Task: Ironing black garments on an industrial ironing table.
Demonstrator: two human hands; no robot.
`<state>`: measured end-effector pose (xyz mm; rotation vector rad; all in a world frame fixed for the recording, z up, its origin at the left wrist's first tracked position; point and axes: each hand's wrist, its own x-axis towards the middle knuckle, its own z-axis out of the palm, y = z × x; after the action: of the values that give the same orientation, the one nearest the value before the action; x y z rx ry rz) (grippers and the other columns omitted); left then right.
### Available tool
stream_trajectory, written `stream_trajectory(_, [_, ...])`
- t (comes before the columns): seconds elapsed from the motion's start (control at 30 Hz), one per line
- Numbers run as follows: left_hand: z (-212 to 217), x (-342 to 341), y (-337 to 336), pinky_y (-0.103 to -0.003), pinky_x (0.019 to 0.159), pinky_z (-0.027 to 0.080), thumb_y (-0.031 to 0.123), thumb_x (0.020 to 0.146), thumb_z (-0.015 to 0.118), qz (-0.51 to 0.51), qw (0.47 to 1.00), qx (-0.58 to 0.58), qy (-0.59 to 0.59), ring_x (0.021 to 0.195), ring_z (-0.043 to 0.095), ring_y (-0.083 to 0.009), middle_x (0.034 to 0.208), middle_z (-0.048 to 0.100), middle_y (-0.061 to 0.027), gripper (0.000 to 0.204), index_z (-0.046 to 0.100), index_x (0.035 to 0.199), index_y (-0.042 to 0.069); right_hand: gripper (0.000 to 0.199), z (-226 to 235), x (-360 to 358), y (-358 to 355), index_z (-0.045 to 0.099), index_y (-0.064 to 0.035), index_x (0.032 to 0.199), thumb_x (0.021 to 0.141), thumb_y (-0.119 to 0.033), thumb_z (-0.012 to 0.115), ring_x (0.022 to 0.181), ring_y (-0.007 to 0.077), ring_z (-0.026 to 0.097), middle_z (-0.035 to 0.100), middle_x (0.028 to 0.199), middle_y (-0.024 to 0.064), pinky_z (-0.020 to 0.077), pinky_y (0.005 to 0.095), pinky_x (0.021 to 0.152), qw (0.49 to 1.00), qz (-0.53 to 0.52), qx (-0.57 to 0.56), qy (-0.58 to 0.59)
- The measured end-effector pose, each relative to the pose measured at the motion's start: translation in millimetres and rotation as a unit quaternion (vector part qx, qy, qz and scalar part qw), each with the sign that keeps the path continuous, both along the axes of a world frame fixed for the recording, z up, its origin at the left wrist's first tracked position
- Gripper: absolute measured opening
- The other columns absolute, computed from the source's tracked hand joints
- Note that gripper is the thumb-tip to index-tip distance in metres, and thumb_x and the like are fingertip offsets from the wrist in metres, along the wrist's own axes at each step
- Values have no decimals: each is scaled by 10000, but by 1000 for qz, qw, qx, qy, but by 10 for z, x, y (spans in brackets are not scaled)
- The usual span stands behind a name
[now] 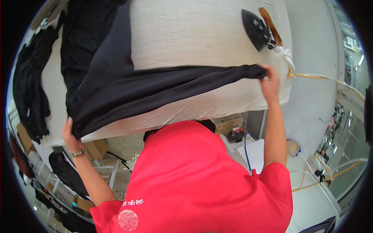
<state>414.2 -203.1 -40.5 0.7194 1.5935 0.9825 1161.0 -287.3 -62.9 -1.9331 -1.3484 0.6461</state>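
Black, smooth cloth garment [155, 87] lies along the near edge of the cream, cloth-covered table [186, 42]. The right hand [271, 83] pinches its narrow end; the left hand [72, 136] touches its wider end (whether it pinches, one cannot tell). A black, pointed iron [253, 31] rests near the right edge.

Off-white cloth-covered tbl [175, 42] w/ wrinkles carries lg. black fabric garment [155, 87] on L side & along near edge, brown-handled black pointed iron [254, 31] far R, 2nd black fabric garment [33, 79] at L edge.
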Motion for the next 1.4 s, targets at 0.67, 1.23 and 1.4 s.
stream_trajectory(0.67, [-273,244,-148,-292,948,530,209,1045,659,-82,992,-92,-17,1062,694,-139,1178,741,-81,310,684,1239,-31,254,-150,-415,-287,698,15,1067,865,-125,761,763,181,689,724,864,86,556,333,671,940,-91,-326,46])
stream_trajectory(1.23, [-483,406,-309,-259,873,487,318,998,740,-117,964,-75,225,928,602,-81,1061,728,-10,387,729,1156,-34,492,395,763,231,582,25,1440,980,-136,651,797,61,575,631,960,-16,499,243,664,944,109,-306,62])
stream_trajectory(1.4, [-737,873,-811,-233,834,480,287,997,747,-65,960,-93,256,896,601,-58,988,739,8,318,766,1078,-20,502,-128,535,-248,597,58,1388,981,-218,700,834,90,618,654,976,13,563,280,733,931,14,-311,191])
